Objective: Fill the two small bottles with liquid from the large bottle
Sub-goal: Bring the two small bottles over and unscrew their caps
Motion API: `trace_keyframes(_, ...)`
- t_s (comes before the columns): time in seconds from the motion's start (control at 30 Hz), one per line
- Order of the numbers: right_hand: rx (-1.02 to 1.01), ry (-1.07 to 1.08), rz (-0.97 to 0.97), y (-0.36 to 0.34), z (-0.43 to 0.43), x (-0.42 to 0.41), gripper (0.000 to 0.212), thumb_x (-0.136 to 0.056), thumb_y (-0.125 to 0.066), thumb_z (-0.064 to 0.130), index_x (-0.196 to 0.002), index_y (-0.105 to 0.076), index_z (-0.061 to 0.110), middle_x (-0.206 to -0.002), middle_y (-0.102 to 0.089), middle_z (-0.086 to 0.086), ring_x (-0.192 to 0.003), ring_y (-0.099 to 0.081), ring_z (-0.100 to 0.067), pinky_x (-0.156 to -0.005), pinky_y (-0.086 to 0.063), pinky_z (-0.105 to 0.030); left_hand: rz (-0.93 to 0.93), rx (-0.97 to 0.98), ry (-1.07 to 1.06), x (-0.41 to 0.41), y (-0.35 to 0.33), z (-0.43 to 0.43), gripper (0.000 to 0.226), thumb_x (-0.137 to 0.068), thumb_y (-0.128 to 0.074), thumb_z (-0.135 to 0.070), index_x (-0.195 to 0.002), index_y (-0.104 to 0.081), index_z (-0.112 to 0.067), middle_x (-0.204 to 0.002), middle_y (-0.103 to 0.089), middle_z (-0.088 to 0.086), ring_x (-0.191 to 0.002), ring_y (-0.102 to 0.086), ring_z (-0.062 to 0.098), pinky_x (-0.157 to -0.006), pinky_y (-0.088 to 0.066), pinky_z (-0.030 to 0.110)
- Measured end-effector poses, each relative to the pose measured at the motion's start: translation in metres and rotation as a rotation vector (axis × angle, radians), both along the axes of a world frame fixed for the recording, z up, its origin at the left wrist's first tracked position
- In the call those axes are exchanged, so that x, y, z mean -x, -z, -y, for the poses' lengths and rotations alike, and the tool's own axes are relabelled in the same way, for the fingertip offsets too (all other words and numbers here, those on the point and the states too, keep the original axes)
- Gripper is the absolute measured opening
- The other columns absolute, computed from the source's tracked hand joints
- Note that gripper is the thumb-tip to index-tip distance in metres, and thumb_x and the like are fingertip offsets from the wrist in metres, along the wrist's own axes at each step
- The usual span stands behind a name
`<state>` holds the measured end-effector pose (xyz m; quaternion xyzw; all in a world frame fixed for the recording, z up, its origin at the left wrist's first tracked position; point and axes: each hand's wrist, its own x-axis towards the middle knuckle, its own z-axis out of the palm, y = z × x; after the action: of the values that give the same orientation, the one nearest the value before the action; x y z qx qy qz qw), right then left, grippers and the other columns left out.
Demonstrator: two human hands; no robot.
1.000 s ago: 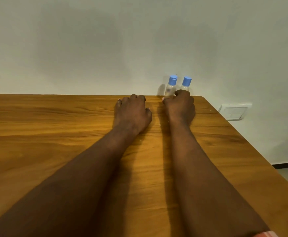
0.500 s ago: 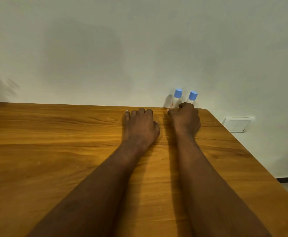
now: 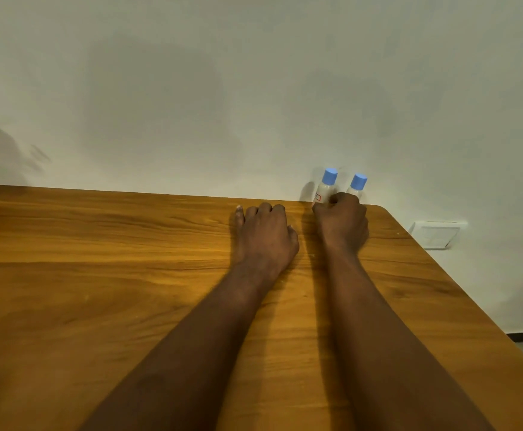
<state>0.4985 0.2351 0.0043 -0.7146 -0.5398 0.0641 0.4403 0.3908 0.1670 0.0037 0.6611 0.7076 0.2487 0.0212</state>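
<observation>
Wooden table (image 3: 98, 259) by a wall (image 3: 254, 88): right grip (image 3: 342, 223) grasps two blue-capped small bottles (image 3: 327, 185) (image 3: 357, 185); left grip (image 3: 264, 237) rests released.

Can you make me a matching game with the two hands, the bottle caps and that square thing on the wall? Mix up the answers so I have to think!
Things:
1. left hand
2. right hand
3. bottle caps
4. wall switch

Matches:
A. blue
B. white, on the wall beside the table
C. resting on the table, holding nothing
D. gripping the small bottles

Right pairs: 1-C, 2-D, 3-A, 4-B.
</observation>
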Motion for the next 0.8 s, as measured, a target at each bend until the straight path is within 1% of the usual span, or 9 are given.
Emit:
trace_keyframes(0.07,-0.023,-0.013,-0.027,0.001,0.009,0.001,0.030,-0.088,-0.066,0.036,-0.106,-0.065,0.012,-0.105,-0.069,-0.008,-0.096,-0.066,-0.027,-0.079,-0.049,-0.035,0.010,-0.007,-0.004,0.001,0.000,0.007,0.041,-0.096,-0.045,-0.034,-0.132,-0.050,-0.015,-0.133,-0.054,0.008,-0.127,-0.044,0.026,-0.118,-0.014,0.048)
trace_keyframes(0.17,-0.032,-0.030,-0.060,-0.001,0.033,0.004,0.033,-0.086,-0.067,0.039,-0.106,-0.067,0.013,-0.104,-0.070,-0.007,-0.094,-0.066,-0.026,-0.075,-0.046,-0.031,0.044,-0.015,0.001,0.002,-0.003,0.025,0.039,-0.095,-0.046,-0.030,-0.131,-0.051,-0.016,-0.132,-0.054,0.006,-0.128,-0.043,0.025,-0.119,-0.012,0.046)
trace_keyframes(0.3,-0.016,-0.060,-0.091,-0.003,0.083,0.012,0.028,-0.084,-0.067,0.041,-0.098,-0.070,0.017,-0.094,-0.072,-0.003,-0.086,-0.067,-0.024,-0.068,-0.046,-0.029,0.061,0.006,0.010,0.004,-0.005,0.068,0.039,-0.093,-0.047,-0.026,-0.131,-0.051,-0.015,-0.130,-0.055,0.006,-0.127,-0.044,0.025,-0.119,-0.011,0.046)
trace_keyframes(0.4,0.005,-0.073,-0.142,-0.005,0.127,0.017,0.028,-0.082,-0.068,0.041,-0.097,-0.072,0.018,-0.090,-0.073,-0.002,-0.083,-0.066,-0.024,-0.065,-0.044,-0.028,0.081,0.012,0.016,0.007,-0.006,0.104,0.041,-0.092,-0.048,-0.025,-0.132,-0.051,-0.016,-0.131,-0.055,0.006,-0.128,-0.043,0.025,-0.119,-0.009,0.046)
trace_keyframes(0.53,0.020,-0.099,-0.196,-0.009,0.187,0.023,0.023,-0.080,-0.070,0.036,-0.094,-0.073,0.018,-0.090,-0.073,-0.002,-0.085,-0.067,-0.026,-0.065,-0.042,-0.028,0.092,0.004,0.013,0.013,-0.005,0.156,0.044,-0.091,-0.050,-0.026,-0.135,-0.050,-0.017,-0.132,-0.054,0.005,-0.129,-0.042,0.024,-0.118,-0.008,0.045)
trace_keyframes(0.67,0.070,-0.165,-0.214,-0.008,0.241,0.033,0.032,-0.075,-0.072,0.039,-0.101,-0.073,0.021,-0.091,-0.074,0.003,-0.089,-0.068,-0.022,-0.071,-0.051,-0.031,0.103,-0.024,0.008,0.025,-0.002,0.203,0.047,-0.091,-0.052,-0.029,-0.136,-0.049,-0.018,-0.131,-0.055,0.003,-0.128,-0.044,0.022,-0.119,-0.008,0.046)
trace_keyframes(0.8,0.089,-0.240,-0.224,-0.004,0.280,0.043,0.033,-0.073,-0.075,0.039,-0.100,-0.073,0.020,-0.090,-0.075,0.003,-0.086,-0.069,-0.018,-0.073,-0.054,-0.033,0.105,-0.056,0.000,0.037,0.000,0.243,0.044,-0.092,-0.051,-0.031,-0.135,-0.051,-0.021,-0.129,-0.057,0.001,-0.126,-0.046,0.020,-0.119,-0.009,0.047)
